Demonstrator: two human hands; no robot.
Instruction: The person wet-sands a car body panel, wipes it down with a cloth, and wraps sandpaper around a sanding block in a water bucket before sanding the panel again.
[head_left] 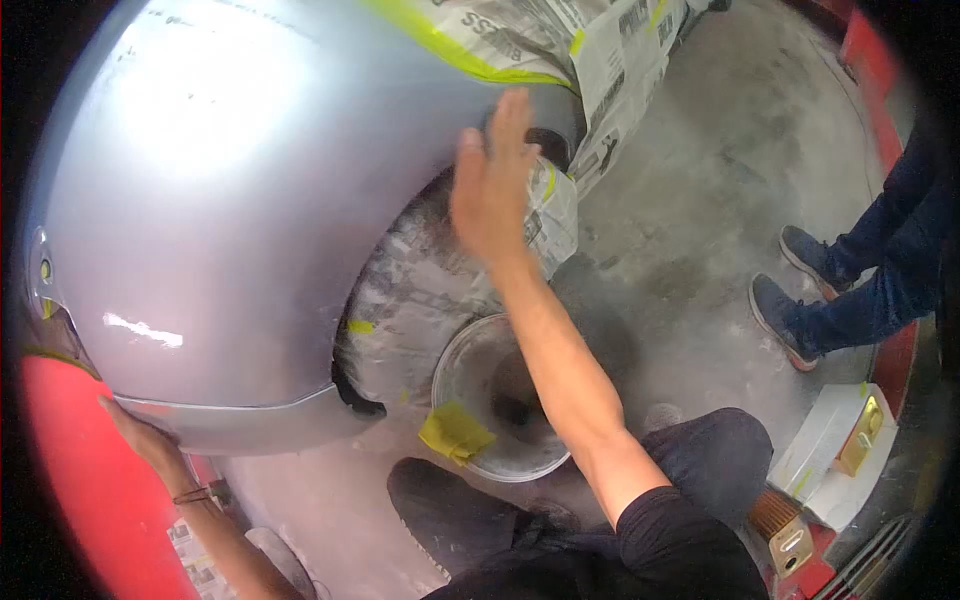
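A silver-grey car body panel (240,230) curves across the left of the head view, with a wheel arch on its right side. My right hand (495,195), slightly blurred, is open with fingers stretched out at the upper edge of the arch; whether it touches the panel I cannot tell. Masking paper (420,270) printed like newspaper covers the wheel area behind it. At lower left, my left hand (148,440) lies extended against the lower bumper edge (270,425), its fingers partly hidden. It appears to hold nothing.
A round white-rimmed bucket (545,470) stands between my knees, a yellow-green cloth (455,433) over its rim. Another person's shoes (785,315) are on the dusty floor (690,210) at right. A white box-like part (825,460) lies lower right; a red surface (75,450) is at left.
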